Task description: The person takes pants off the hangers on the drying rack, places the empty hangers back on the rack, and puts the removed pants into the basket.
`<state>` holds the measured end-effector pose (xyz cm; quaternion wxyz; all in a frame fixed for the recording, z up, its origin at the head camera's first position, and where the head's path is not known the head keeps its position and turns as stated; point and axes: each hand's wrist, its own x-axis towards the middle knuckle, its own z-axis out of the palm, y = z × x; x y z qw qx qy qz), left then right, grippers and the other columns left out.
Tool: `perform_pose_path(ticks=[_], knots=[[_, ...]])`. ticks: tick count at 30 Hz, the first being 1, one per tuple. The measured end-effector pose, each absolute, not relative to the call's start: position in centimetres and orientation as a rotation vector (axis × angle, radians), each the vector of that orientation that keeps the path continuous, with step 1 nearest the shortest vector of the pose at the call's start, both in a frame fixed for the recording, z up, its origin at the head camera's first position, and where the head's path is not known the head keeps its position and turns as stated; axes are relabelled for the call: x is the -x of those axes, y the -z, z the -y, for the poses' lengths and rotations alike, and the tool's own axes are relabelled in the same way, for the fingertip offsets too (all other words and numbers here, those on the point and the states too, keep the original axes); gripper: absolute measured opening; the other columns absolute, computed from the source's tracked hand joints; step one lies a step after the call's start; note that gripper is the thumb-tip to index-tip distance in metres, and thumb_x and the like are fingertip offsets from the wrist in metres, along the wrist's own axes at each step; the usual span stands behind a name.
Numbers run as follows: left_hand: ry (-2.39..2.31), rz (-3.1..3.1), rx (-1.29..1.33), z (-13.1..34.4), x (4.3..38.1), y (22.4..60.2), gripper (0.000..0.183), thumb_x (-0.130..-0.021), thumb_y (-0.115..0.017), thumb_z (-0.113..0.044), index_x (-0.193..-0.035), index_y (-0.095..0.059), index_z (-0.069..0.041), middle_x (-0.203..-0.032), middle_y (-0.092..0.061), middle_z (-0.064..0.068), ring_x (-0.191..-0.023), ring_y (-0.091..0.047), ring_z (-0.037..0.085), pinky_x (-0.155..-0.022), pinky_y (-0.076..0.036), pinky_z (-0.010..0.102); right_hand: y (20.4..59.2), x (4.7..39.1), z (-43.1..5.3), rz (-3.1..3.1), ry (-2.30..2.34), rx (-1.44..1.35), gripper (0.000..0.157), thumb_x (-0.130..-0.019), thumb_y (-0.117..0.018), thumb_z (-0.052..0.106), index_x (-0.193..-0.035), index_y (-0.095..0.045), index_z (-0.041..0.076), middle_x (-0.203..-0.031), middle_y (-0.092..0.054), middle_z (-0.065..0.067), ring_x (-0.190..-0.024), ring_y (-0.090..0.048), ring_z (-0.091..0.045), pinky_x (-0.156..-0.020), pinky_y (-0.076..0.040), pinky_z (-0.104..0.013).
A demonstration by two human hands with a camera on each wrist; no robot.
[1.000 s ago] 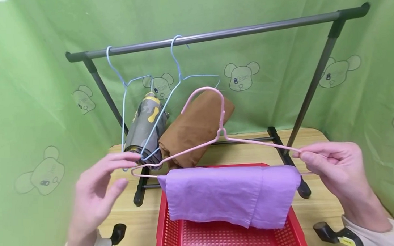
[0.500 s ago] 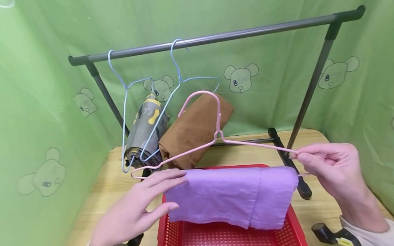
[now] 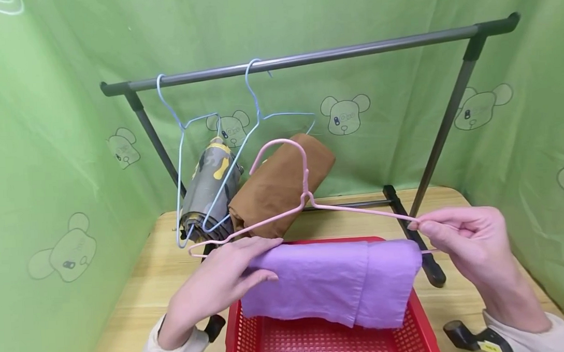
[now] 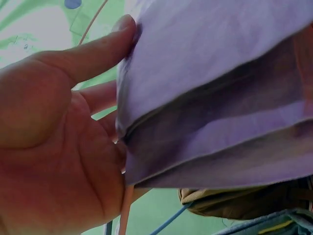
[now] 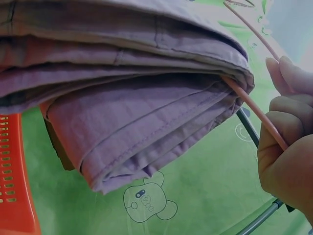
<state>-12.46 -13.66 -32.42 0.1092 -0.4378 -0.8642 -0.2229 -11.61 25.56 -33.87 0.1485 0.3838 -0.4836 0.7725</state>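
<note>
A pink wire hanger (image 3: 305,183) is held out over the red basket. A folded purple garment (image 3: 332,283) drapes over its lower bar in several layers; its kind is unclear. My right hand (image 3: 470,236) grips the hanger's right end, the wire running through the curled fingers (image 5: 283,120) in the right wrist view. At the garment's left end, my left hand (image 3: 224,268) holds the cloth between the thumb in front and nearly straight fingers on top and behind. The fingers' tips behind the cloth are hidden in the left wrist view.
Two blue hangers (image 3: 258,112) hang from the rack's grey bar (image 3: 361,51). Behind lie a rolled camouflage cloth (image 3: 217,183) and a rolled brown cloth (image 3: 282,186). The red basket (image 3: 334,347) stands on the wooden table (image 3: 128,326), with green curtains around.
My left hand has moved right, from the hanger's left end onto the garment's left end. My right hand keeps its grip, and the hanger has shifted slightly left and down.
</note>
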Motion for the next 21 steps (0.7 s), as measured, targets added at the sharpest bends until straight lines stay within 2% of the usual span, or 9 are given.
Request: perform_pose_path(ticks=[5,8,10,12,16,18,21], knots=[[0.650,2.541,1.278,13.0,12.9,32.5,0.037,-0.094,-0.076,-0.035,-0.125,-0.069,-0.017,-0.118,-0.071,-0.010,-0.110,-0.065,0.006,-0.100,-0.050,0.036,34.0,11.5,-25.7,1.409,-2.217,-1.082,0.030,-0.086,-0.042,-0.037,-0.099,-0.066,-0.025,-0.052,-0.030,-0.003,-0.047,-0.019,-0.010,-0.039,-0.016,-0.020],[0.640,2.534,1.291,12.6,13.0,32.5,0.030,-0.095,-0.075,-0.033,-0.120,-0.068,-0.018,-0.109,-0.069,-0.012,-0.102,-0.065,0.004,-0.097,-0.051,0.035,34.1,11.1,-25.8,1.422,-2.203,-1.025,0.030,-0.085,-0.042,-0.038,-0.097,-0.067,-0.025,-0.055,-0.049,-0.008,-0.048,-0.022,-0.012,-0.039,-0.017,-0.023],[0.628,2.553,1.300,12.3,13.1,32.6,0.030,-0.096,-0.073,-0.034,-0.120,-0.064,-0.018,-0.106,-0.067,-0.012,-0.099,-0.064,0.004,-0.092,-0.052,0.033,34.1,10.8,-25.9,1.420,-2.196,-0.978,0.028,-0.084,-0.044,-0.038,-0.096,-0.067,-0.026,-0.066,-0.065,-0.014,-0.048,-0.023,-0.012,-0.040,-0.019,-0.024],[0.610,2.579,1.309,12.0,13.2,32.6,0.032,-0.097,-0.071,-0.036,-0.122,-0.062,-0.019,-0.106,-0.065,-0.012,-0.099,-0.063,0.004,-0.091,-0.052,0.032,34.1,10.5,-26.0,1.409,-2.199,-0.951,0.027,-0.084,-0.045,-0.038,-0.095,-0.067,-0.026,-0.081,-0.073,-0.022,-0.048,-0.023,-0.012,-0.040,-0.020,-0.025],[0.579,2.580,1.306,11.9,13.2,32.7,0.030,-0.097,-0.071,-0.037,-0.121,-0.066,-0.020,-0.108,-0.068,-0.013,-0.100,-0.065,0.003,-0.090,-0.052,0.031,34.2,10.5,-26.0,1.387,-2.230,-0.960,0.028,-0.084,-0.044,-0.039,-0.096,-0.066,-0.026,-0.089,-0.074,-0.025,-0.047,-0.019,-0.010,-0.039,-0.018,-0.023],[0.579,2.544,1.302,12.1,13.2,32.8,0.023,-0.097,-0.072,-0.035,-0.115,-0.070,-0.021,-0.105,-0.070,-0.015,-0.097,-0.066,0.002,-0.090,-0.052,0.031,34.3,10.8,-25.8,1.388,-2.238,-0.987,0.029,-0.084,-0.043,-0.039,-0.097,-0.066,-0.026,-0.079,-0.072,-0.020,-0.048,-0.019,-0.010,-0.039,-0.017,-0.022],[0.611,2.508,1.270,12.4,13.1,32.9,0.014,-0.094,-0.076,-0.029,-0.106,-0.075,-0.021,-0.098,-0.071,-0.016,-0.089,-0.066,-0.001,-0.086,-0.053,0.029,34.4,11.5,-25.3,1.420,-2.211,-1.008,0.030,-0.083,-0.043,-0.039,-0.097,-0.067,-0.025,-0.073,-0.070,-0.015,-0.048,-0.021,-0.011,-0.038,-0.017,-0.022]])
